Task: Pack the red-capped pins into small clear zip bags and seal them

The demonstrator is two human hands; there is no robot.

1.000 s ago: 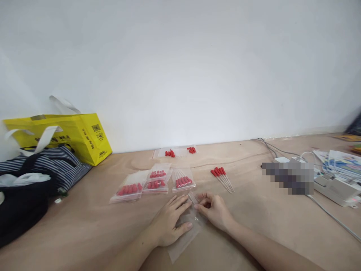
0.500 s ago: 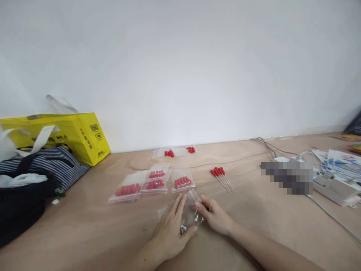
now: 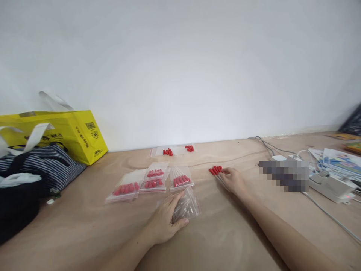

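Observation:
An unfilled clear plastic bag (image 3: 187,206) lies near the table's middle. My left hand (image 3: 166,221) rests on its left side, fingers spread and thumb apart. To the right, my right hand (image 3: 233,181) has its fingers closed at the sticks of several red-tipped sticks (image 3: 216,170), which lie fanned on the table. Beyond my left hand are filled bags of red-tipped sticks: one at the left (image 3: 126,189), overlapping ones in the centre (image 3: 153,183) and one at the right (image 3: 181,180). Farther back lies another bag (image 3: 179,150) with red tips at both ends.
On the left stand a yellow bag (image 3: 91,143), a striped bag (image 3: 60,169) and a black bag (image 3: 19,210). At the right are a power strip (image 3: 331,188), cables, a blurred dark object (image 3: 287,175) and printed papers (image 3: 338,160). A white wall rises behind.
My right hand has let go of the clear bag and moved right and away from me to the loose sticks. My left hand has stayed at the bag. The view has shifted slightly.

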